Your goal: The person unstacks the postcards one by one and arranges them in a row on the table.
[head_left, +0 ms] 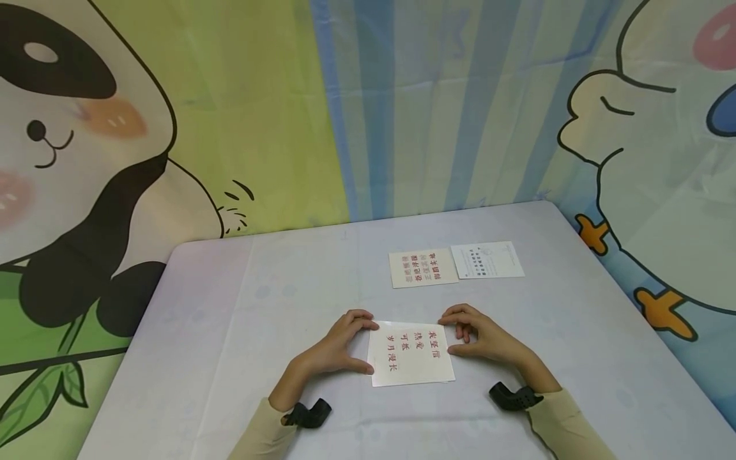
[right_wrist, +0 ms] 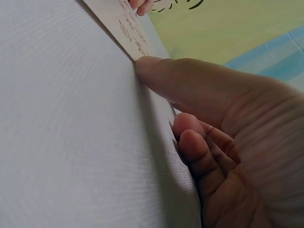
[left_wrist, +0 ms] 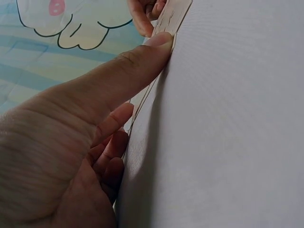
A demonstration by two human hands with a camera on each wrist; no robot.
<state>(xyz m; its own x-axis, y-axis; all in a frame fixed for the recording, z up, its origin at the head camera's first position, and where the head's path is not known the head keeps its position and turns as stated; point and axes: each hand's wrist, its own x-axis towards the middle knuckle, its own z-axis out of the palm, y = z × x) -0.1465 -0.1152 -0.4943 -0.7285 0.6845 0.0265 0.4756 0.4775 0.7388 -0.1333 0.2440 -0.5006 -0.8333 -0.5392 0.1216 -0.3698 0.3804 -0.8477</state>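
Observation:
A white card [head_left: 411, 354] with red handwritten-style Chinese characters lies in front of me, and a second edge shows under it at the top and lower right. At its left side my left hand [head_left: 339, 345] touches the edge, thumb near the bottom corner and forefinger at the top corner. Across from it, my right hand [head_left: 489, 335] touches the right edge with thumb and forefinger spread apart. In the left wrist view the thumb [left_wrist: 142, 57] meets the card edge. The right wrist view shows the other thumb [right_wrist: 175, 76] at the card's corner, remaining fingers loosely bent.
Farther back on the white-covered table [head_left: 276, 300] lie a cream card [head_left: 402, 278] with red and grey characters and a white card [head_left: 500, 259] with small dark print, side by side. Cartoon-printed curtains [head_left: 259, 115] stand behind the table.

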